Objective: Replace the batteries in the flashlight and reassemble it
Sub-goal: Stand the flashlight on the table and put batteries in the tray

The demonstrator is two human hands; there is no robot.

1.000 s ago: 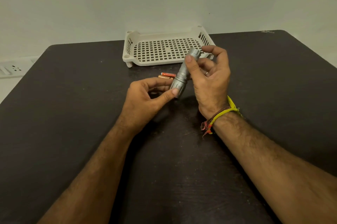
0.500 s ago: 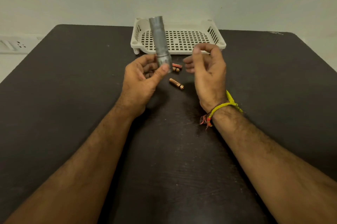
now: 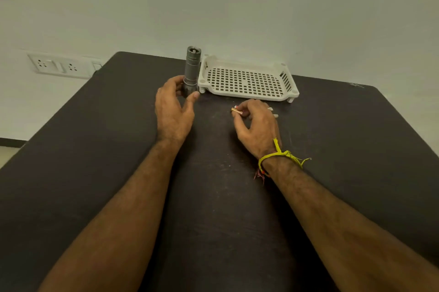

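Observation:
A grey metal flashlight [image 3: 192, 68] stands upright with its open end up, held around its wide lower end by my left hand [image 3: 173, 111], left of the tray. My right hand [image 3: 257, 123] rests low on the dark table [image 3: 95, 149], fingers pinched on a copper-coloured battery [image 3: 236, 110] at its fingertips. Small metal ends [image 3: 273, 112] of other pieces poke out behind that hand; I cannot tell what they are.
A white perforated plastic tray [image 3: 247, 79] sits at the far side of the table, just right of the flashlight. A wall socket strip [image 3: 61, 66] is on the wall to the left. The table's far edge meets the wall.
My left hand has carried the flashlight away to the left, next to the tray. My right hand has dropped to the table and closed on a battery. The camera view has tilted up.

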